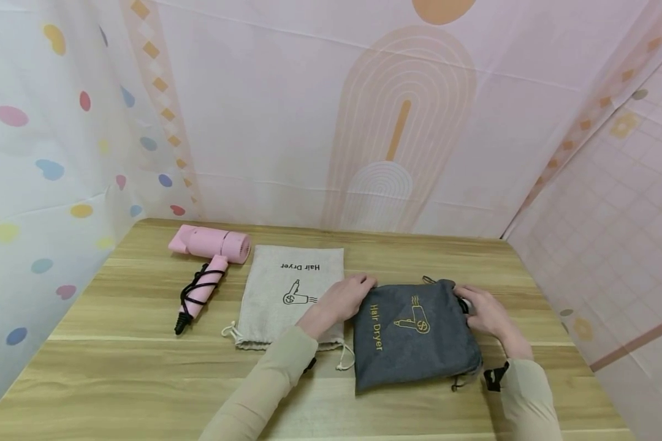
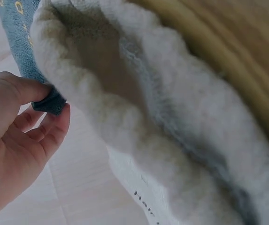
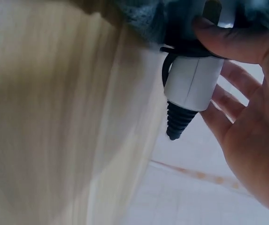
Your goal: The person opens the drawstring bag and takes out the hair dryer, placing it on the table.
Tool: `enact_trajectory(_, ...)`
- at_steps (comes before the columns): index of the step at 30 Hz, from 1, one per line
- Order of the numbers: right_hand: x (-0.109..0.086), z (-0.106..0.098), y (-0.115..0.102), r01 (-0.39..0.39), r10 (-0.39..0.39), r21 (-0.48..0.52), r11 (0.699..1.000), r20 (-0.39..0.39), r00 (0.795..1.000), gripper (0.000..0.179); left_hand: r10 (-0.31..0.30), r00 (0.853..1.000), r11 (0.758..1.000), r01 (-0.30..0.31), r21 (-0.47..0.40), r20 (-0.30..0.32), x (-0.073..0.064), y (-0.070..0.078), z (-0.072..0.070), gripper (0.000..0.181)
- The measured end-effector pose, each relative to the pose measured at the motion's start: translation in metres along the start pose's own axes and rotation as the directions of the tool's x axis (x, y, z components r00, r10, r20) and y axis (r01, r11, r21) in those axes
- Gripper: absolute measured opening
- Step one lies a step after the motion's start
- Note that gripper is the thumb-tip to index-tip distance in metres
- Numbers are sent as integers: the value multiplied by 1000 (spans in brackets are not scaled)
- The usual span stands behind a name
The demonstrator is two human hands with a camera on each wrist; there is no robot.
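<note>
A dark grey drawstring bag [image 1: 419, 355] with yellow "Hair Dryer" lettering and a dryer picture lies at the right of the table. My left hand [image 1: 342, 299] pinches its far left corner between thumb and fingers, as the left wrist view shows. At the bag's open right side, my right hand [image 1: 488, 315] grips a white hair dryer handle [image 3: 193, 83]. Black cord winds around that handle, and a ribbed black cord end [image 3: 179, 121] sticks out below it. The rest of this dryer is hidden inside the bag.
A beige drawstring bag [image 1: 270, 306], also marked "Hair Dryer", lies flat under my left forearm. Left of it rests a pink hair dryer [image 1: 206, 242] with black cord around its handle. Patterned cloth walls [image 1: 265, 122] border the wooden table [image 1: 143, 380].
</note>
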State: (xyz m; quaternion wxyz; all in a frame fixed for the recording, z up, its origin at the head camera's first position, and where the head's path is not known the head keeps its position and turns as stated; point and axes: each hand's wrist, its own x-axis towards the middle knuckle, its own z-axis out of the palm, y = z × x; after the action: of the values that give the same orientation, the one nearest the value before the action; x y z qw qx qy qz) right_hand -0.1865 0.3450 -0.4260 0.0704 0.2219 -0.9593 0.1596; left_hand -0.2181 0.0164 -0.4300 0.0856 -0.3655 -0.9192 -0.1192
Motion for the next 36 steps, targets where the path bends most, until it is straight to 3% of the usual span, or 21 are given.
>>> enact_trajectory(7, -13, -4, 12, -23, 22, -21, 1000, -56, 998, 41, -33, 999, 999, 33, -5, -15, -4, -7, -5, 27)
enact_trajectory(15, -14, -5, 13, -64, 63, -16, 998, -26, 998, 40, -43, 999, 999, 43, -19, -4, -3, -7, -6, 23)
enact_trajectory(19, -14, -6, 12, -86, 86, -24, 996, -5, 996, 41, -51, 999, 998, 51, 22, 3, -3, -4, -4, 19)
enact_trajectory(22, -14, -6, 11, -94, 94, -35, 995, 13, 995, 41, -39, 999, 994, 38, 100, 4, -6, 5, -6, 19)
enact_trajectory(26, -13, -4, 9, -121, 123, -48, 991, 36, 992, 41, 23, 1000, 985, -19, 171, -22, -14, 24, -10, 22)
enact_trajectory(29, -12, -4, 8, -134, 135, -54, 990, 28, 990, 39, 55, 998, 982, -57, 178, 18, -21, 41, -12, 24)
enact_trajectory(33, -11, -3, 9, -135, 136, -60, 989, 12, 991, 38, 66, 990, 982, -86, 169, 121, -33, 64, -12, 30)
enact_trajectory(36, -11, -3, 9, -147, 148, -63, 987, 25, 989, 39, 80, 984, 979, -107, 171, 156, -41, 77, -7, 37)
